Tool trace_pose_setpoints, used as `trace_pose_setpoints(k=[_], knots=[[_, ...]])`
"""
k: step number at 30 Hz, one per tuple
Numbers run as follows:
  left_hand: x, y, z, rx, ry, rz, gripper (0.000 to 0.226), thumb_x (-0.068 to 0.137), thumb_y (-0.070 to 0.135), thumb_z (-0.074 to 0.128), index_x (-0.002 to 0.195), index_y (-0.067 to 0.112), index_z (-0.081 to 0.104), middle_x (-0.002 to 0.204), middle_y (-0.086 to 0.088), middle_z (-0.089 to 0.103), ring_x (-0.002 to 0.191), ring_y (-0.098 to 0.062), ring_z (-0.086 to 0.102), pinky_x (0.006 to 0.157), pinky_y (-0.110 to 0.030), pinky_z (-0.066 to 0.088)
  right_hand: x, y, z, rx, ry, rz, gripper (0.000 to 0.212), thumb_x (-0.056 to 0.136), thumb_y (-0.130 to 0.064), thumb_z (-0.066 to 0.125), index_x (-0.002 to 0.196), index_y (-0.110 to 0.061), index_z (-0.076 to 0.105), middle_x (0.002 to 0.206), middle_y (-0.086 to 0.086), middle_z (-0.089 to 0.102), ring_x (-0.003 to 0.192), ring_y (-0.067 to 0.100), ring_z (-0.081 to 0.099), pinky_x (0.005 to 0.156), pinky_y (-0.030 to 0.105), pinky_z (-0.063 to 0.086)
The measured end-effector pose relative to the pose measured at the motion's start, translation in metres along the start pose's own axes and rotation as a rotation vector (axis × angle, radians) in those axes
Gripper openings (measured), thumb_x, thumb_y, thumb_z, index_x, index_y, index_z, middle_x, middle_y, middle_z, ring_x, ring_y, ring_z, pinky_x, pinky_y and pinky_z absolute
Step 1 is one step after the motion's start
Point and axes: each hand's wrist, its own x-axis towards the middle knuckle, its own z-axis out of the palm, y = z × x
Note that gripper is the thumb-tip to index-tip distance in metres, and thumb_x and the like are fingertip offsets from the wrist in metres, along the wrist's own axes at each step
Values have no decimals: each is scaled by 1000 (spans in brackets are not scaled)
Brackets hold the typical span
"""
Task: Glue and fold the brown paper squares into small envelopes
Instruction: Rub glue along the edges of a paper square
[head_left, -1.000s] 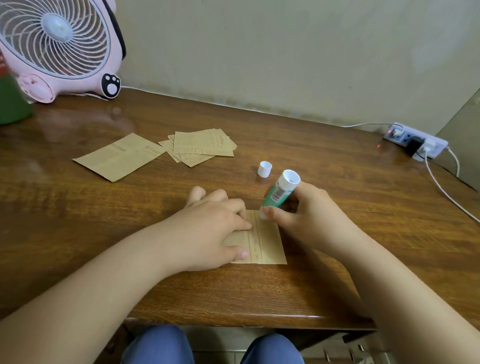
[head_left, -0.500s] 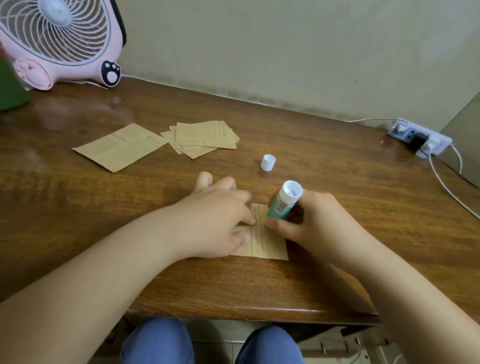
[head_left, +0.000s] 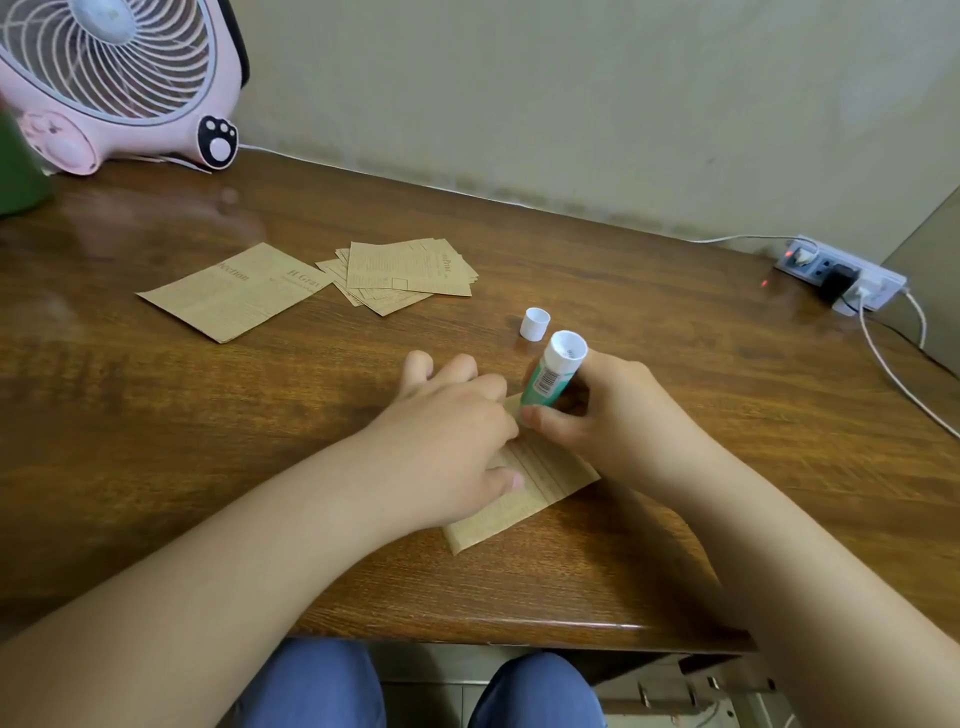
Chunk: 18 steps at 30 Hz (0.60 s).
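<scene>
Your left hand lies with fingers pressed flat on the brown paper at the surface's near edge; it looks thin, light and easily creased, so pin it close to the glued edge. Your right hand's grip curls around the uncapped glue stick, tip on the paper.

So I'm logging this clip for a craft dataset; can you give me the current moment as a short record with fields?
left hand: presses the brown paper piece flat on the wooden table
right hand: grips the green glue stick, tip down at the paper's far edge
cap: off, standing beyond the hands
spare paper: stack of squares, larger sheet to its left
background: pink fan, power strip
</scene>
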Motion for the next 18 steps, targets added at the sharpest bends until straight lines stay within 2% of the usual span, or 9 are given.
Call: trace_pose_setpoints(k=[7,12,16,18], knots=[[0,0,1,-2,28,-17,45,89,59,46,124,33,58,108,12,46,111,-12,32,89,-37,15,-5,1,-1,-16,-17,-18,16,81,-29,68,94,-21,63,83,-9,64,76,1,58,62,14,44],[0,-2,1,3,7,4,44,90,58,45,121,30,60,104,13,43,107,-11,29,87,-37,14,-32,8,-8,-21,-67,-49,17,79,-31,70,93,-23,64,84,-6,67,75,8,61,70,29,50],[1,-3,3,-3,7,10,43,91,55,45,121,29,60,103,14,43,107,-10,29,89,-37,13,-44,10,-14,-34,-128,-38,21,78,-36,68,95,-25,64,90,-7,68,81,8,62,72,28,51],[0,-6,2,-42,-1,18,39,93,51,46,125,32,58,106,16,45,108,-7,27,88,-35,11,-44,10,-19,-8,-118,-21,16,76,-39,68,90,-33,62,91,-11,67,83,4,63,73,26,53]])
